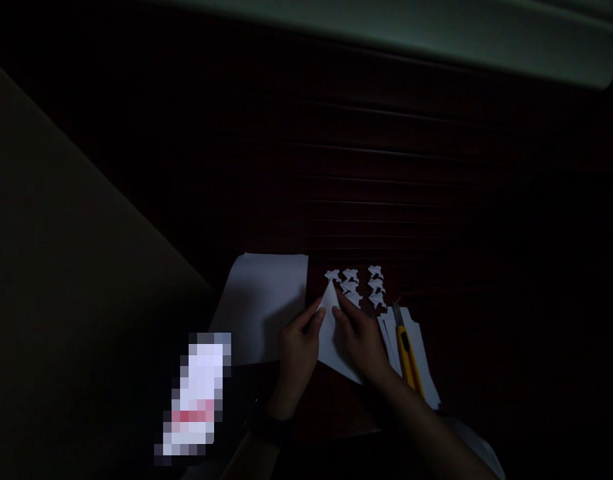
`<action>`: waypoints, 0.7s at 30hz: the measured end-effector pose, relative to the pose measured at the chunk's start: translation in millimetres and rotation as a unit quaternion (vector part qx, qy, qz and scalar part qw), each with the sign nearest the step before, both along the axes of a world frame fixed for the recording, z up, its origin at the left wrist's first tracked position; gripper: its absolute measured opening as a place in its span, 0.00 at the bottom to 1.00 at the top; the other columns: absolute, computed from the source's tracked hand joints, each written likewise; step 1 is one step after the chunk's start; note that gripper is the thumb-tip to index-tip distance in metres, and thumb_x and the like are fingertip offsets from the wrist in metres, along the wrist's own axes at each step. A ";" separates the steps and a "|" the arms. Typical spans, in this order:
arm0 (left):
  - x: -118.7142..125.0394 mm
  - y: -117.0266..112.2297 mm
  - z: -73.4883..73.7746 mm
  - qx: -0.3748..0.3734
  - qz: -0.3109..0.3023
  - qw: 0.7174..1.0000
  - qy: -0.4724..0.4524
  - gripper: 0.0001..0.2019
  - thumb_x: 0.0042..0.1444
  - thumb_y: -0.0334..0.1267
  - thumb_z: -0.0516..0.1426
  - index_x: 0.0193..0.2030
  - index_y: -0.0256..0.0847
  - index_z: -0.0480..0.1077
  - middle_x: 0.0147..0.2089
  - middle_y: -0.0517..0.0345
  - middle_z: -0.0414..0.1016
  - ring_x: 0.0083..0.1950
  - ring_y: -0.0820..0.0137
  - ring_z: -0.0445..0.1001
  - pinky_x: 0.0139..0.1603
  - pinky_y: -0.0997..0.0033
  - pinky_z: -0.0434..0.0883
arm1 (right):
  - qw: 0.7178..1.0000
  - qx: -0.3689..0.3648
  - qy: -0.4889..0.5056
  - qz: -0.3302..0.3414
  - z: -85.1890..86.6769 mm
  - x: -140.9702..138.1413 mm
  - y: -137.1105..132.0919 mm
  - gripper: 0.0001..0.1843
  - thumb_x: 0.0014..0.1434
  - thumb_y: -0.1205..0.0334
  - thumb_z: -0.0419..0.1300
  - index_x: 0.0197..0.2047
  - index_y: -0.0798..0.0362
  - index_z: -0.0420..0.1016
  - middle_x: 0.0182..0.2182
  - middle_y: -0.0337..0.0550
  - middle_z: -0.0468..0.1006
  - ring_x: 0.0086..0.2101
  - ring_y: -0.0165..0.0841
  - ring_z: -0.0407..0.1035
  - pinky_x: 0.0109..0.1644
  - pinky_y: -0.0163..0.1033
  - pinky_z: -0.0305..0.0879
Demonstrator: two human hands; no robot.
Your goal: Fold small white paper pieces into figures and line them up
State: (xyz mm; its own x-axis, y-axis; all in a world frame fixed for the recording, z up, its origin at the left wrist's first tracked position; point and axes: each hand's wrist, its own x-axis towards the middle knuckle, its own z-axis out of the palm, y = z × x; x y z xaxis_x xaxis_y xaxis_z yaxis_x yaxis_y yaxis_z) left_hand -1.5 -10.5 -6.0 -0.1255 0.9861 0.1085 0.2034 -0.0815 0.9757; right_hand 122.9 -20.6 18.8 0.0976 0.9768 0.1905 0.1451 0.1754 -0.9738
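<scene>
A sheet of white paper (330, 343) with a pointed top is held between my two hands, its tip facing away from me. My left hand (300, 337) pinches the left edge near the point, thumb on top. On the opposite edge my right hand (361, 333) grips in the same way, its thumb on the paper. Just beyond the tip lie several small folded white paper figures (350, 275), and another column of folded paper figures (376, 285) stands to their right. Fingers under the sheet are hidden.
Left of my hands lies a stack of large white paper (266, 287). A yellow utility knife (410, 360) rests on cut paper pieces (423, 353) at the right. A bright blurred-out object (199, 393) is at lower left. The dark slatted surface (386, 153) rises behind; lighting is dim.
</scene>
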 end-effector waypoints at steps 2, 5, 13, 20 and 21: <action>-1.0 0.8 1.0 0.001 0.000 1.000 0.005 0.15 0.56 0.40 0.56 0.49 0.43 0.72 0.50 0.55 0.76 0.51 0.62 0.73 0.53 0.62 0.69 | 1.000 -0.002 0.003 0.001 -1.0 -0.5 -1.0 0.20 0.58 0.60 0.56 0.55 0.45 0.68 0.51 0.40 0.73 0.51 0.40 0.66 0.58 0.46 0.57; -3.0 1.9 2.7 0.009 -0.001 1.000 0.015 0.14 0.56 0.40 0.55 0.48 0.43 0.73 0.48 0.56 0.77 0.49 0.63 0.74 0.51 0.63 0.70 | 1.000 -0.008 0.001 0.010 -2.8 -1.1 -1.9 0.20 0.58 0.60 0.55 0.55 0.45 0.68 0.52 0.40 0.72 0.52 0.40 0.65 0.58 0.47 0.56; -13.9 6.3 3.3 0.032 -0.041 0.996 0.067 0.14 0.58 0.38 0.52 0.50 0.44 0.72 0.49 0.57 0.76 0.50 0.64 0.73 0.52 0.65 0.69 | 0.999 -0.016 0.022 0.022 -6.3 -2.5 -1.3 0.21 0.58 0.58 0.56 0.55 0.46 0.68 0.52 0.39 0.72 0.54 0.40 0.63 0.61 0.49 0.52; -3.0 1.4 5.1 0.087 -0.065 0.989 0.101 0.18 0.61 0.34 0.47 0.57 0.45 0.65 0.54 0.54 0.72 0.54 0.66 0.70 0.54 0.65 0.66 | 0.999 -0.005 0.033 0.017 -9.8 -4.7 -0.7 0.22 0.59 0.59 0.55 0.57 0.46 0.65 0.54 0.39 0.70 0.54 0.38 0.62 0.61 0.47 0.52; -1.1 0.2 4.6 0.091 -0.064 0.988 0.104 0.19 0.61 0.33 0.47 0.57 0.45 0.64 0.54 0.53 0.71 0.54 0.66 0.69 0.55 0.65 0.66 | 0.999 -0.007 0.038 0.014 -10.4 -5.3 -0.6 0.23 0.58 0.59 0.55 0.57 0.46 0.65 0.54 0.39 0.69 0.55 0.38 0.61 0.61 0.47 0.51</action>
State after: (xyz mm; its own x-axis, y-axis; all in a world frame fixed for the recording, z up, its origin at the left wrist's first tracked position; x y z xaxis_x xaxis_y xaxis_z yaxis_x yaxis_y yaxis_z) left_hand -2.6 -10.3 -1.4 0.0428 0.9542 0.2962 0.3750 -0.2901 0.8804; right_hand 117.7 -21.2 8.3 0.0834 0.9818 0.1705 0.0659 0.1653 -0.9840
